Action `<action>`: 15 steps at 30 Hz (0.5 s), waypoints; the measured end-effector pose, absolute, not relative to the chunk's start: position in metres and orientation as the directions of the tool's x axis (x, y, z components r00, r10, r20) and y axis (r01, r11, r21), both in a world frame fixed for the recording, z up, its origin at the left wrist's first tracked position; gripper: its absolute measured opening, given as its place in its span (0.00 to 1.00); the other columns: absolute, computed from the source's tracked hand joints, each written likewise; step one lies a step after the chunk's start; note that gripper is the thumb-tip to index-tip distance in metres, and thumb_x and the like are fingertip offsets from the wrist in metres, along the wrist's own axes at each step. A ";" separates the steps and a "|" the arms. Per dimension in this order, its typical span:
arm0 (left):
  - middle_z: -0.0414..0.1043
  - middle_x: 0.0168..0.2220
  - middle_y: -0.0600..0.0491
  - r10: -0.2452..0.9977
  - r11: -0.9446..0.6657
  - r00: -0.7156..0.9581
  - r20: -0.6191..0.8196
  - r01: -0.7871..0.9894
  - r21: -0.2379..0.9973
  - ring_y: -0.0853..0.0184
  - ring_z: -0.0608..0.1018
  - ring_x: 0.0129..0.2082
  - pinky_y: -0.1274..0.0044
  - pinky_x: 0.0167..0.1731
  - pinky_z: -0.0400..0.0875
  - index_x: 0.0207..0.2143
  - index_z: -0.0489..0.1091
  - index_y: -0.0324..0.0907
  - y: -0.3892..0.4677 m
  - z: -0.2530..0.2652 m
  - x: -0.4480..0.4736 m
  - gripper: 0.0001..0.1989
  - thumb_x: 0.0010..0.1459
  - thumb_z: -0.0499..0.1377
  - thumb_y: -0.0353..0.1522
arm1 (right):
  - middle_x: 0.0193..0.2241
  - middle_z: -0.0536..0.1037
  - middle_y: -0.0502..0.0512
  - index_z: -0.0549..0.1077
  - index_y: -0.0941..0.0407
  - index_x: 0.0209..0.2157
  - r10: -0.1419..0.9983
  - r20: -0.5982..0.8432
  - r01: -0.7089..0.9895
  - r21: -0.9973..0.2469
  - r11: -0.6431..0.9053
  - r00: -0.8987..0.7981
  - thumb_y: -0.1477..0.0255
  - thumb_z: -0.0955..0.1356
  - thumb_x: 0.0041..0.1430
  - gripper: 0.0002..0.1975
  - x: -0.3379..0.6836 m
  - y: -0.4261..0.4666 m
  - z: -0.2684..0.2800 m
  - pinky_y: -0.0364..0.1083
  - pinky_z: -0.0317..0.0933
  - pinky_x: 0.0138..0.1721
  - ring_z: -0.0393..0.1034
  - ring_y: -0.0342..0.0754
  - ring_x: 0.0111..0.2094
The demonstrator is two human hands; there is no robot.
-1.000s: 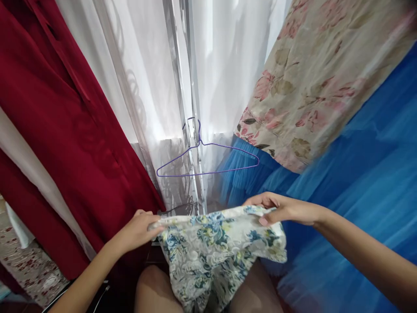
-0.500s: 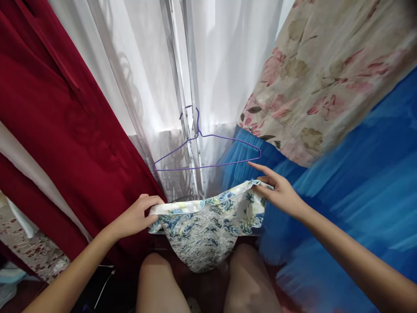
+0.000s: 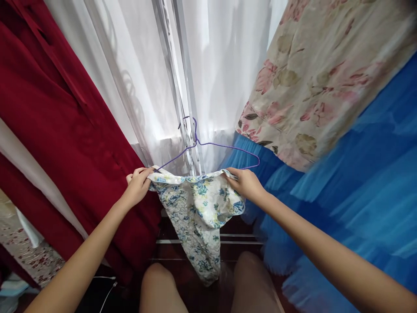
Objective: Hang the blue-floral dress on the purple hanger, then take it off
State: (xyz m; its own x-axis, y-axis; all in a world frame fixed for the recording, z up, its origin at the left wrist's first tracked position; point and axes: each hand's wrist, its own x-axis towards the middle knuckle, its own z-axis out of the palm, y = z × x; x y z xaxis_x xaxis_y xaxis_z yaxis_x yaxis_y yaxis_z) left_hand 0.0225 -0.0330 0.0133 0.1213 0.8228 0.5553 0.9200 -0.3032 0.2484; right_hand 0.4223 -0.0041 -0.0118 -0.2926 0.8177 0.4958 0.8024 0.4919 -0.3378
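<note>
A thin purple clothes hanger [image 3: 228, 146] hangs by its hook at a pale metal rail [image 3: 182, 65]. Below it spreads a white garment [image 3: 195, 208] with blue and yellow flowers, its folded top edge stretched between my hands. My left hand [image 3: 138, 187] is closed on that edge at the hanger's left corner, which is hidden by cloth and fingers. Pinching the edge's other end, my right hand [image 3: 246, 184] is just below the hanger's right corner, which stays outside the cloth. Most of the hanger's lower bar is hidden by the garment, whose body droops between my knees.
Dark red cloth [image 3: 81, 152] hangs to the left, white curtains [image 3: 221, 78] behind. To the right are a beige flowered cloth [image 3: 309, 87] and blue tulle [image 3: 345, 195]. A white cable [image 3: 107, 295] lies at lower left.
Both hands have raised the garment, so its top edge covers the hanger's lower bar. My left hand reached the hanger's left corner; my right moved left, its index finger no longer stretched out.
</note>
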 end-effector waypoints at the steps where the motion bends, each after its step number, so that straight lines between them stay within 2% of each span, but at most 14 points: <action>1: 0.70 0.55 0.47 0.826 -0.350 0.131 0.548 0.881 0.317 0.56 0.66 0.57 0.64 0.55 0.52 0.46 0.72 0.44 -0.029 0.018 0.027 0.14 0.64 0.49 0.34 | 0.25 0.80 0.57 0.78 0.54 0.38 0.817 0.488 0.786 -0.353 0.508 -0.309 0.59 0.60 0.65 0.19 0.423 -0.005 -0.012 0.45 0.51 0.27 0.73 0.54 0.27; 2: 0.71 0.53 0.47 0.840 -0.399 0.145 0.522 0.818 0.415 0.57 0.68 0.54 0.67 0.53 0.57 0.44 0.72 0.44 -0.024 0.024 0.031 0.13 0.63 0.49 0.34 | 0.24 0.78 0.56 0.77 0.55 0.36 0.814 0.477 0.757 -0.381 0.531 -0.331 0.59 0.60 0.65 0.19 0.424 -0.007 -0.012 0.44 0.51 0.27 0.72 0.52 0.26; 4: 0.74 0.42 0.49 0.886 -0.440 0.172 0.431 0.604 0.665 0.61 0.73 0.42 0.72 0.43 0.64 0.38 0.71 0.42 -0.017 0.033 0.038 0.10 0.60 0.53 0.35 | 0.25 0.77 0.54 0.76 0.56 0.34 0.802 0.463 0.667 -0.465 0.582 -0.376 0.60 0.60 0.66 0.18 0.426 -0.014 -0.011 0.44 0.53 0.28 0.71 0.51 0.27; 6: 0.71 0.30 0.52 0.928 -0.361 0.222 0.299 0.335 0.870 0.66 0.71 0.29 0.77 0.30 0.64 0.32 0.70 0.40 -0.012 0.040 0.042 0.07 0.53 0.56 0.34 | 0.28 0.78 0.55 0.75 0.56 0.33 0.785 0.501 0.568 -0.548 0.614 -0.365 0.60 0.61 0.65 0.18 0.431 -0.023 -0.010 0.44 0.57 0.31 0.71 0.51 0.30; 7: 0.68 0.26 0.53 0.936 -0.297 0.258 0.238 0.223 0.929 0.68 0.69 0.25 0.78 0.26 0.62 0.30 0.69 0.39 -0.011 0.042 0.043 0.06 0.50 0.57 0.33 | 0.29 0.78 0.55 0.75 0.56 0.35 0.779 0.540 0.529 -0.581 0.619 -0.319 0.60 0.61 0.65 0.17 0.435 -0.027 -0.010 0.44 0.59 0.32 0.72 0.51 0.32; 9: 0.65 0.22 0.54 0.933 -0.183 0.324 0.153 0.063 0.981 0.70 0.67 0.22 0.79 0.22 0.61 0.27 0.69 0.37 -0.012 0.043 0.046 0.05 0.45 0.58 0.30 | 0.31 0.78 0.55 0.73 0.56 0.45 0.775 0.612 0.497 -0.628 0.599 -0.160 0.59 0.63 0.64 0.17 0.444 -0.030 -0.009 0.45 0.61 0.33 0.71 0.51 0.32; 11: 0.67 0.22 0.52 0.931 -0.101 0.345 0.117 -0.064 0.993 0.69 0.69 0.22 0.78 0.22 0.63 0.25 0.69 0.37 -0.015 0.041 0.051 0.05 0.43 0.58 0.30 | 0.31 0.78 0.56 0.64 0.57 0.58 0.760 0.650 0.519 -0.651 0.554 0.003 0.58 0.66 0.62 0.28 0.455 -0.026 -0.005 0.46 0.62 0.33 0.71 0.51 0.30; 12: 0.69 0.23 0.51 0.937 -0.074 0.329 0.114 -0.133 0.988 0.67 0.71 0.23 0.77 0.23 0.66 0.26 0.70 0.36 -0.018 0.039 0.053 0.06 0.42 0.58 0.30 | 0.32 0.79 0.57 0.61 0.57 0.62 0.754 0.655 0.539 -0.651 0.534 0.045 0.57 0.67 0.60 0.33 0.460 -0.021 -0.001 0.47 0.63 0.34 0.72 0.52 0.31; 13: 0.71 0.25 0.50 0.947 -0.048 0.301 0.109 -0.204 0.978 0.65 0.73 0.24 0.75 0.25 0.69 0.29 0.72 0.36 -0.020 0.038 0.056 0.09 0.42 0.58 0.30 | 0.35 0.79 0.58 0.60 0.58 0.63 0.756 0.652 0.560 -0.645 0.520 0.049 0.56 0.68 0.59 0.35 0.465 -0.015 0.005 0.48 0.64 0.37 0.72 0.54 0.34; 15: 0.75 0.30 0.47 0.972 0.018 0.228 0.059 -0.321 0.947 0.60 0.76 0.28 0.71 0.29 0.73 0.36 0.74 0.35 -0.023 0.034 0.060 0.15 0.42 0.58 0.30 | 0.38 0.79 0.60 0.70 0.59 0.56 0.794 0.607 0.591 -0.625 0.510 -0.043 0.53 0.68 0.58 0.31 0.473 -0.002 0.019 0.50 0.64 0.40 0.73 0.56 0.37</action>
State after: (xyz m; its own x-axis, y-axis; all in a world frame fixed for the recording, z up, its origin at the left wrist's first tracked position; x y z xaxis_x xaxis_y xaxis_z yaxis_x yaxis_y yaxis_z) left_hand 0.0604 -0.0233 0.0342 0.2283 0.9718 0.0595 -0.3215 0.0176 0.9468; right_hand 0.4733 -0.0015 0.0186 -0.0432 0.7936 0.6069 0.5910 0.5101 -0.6249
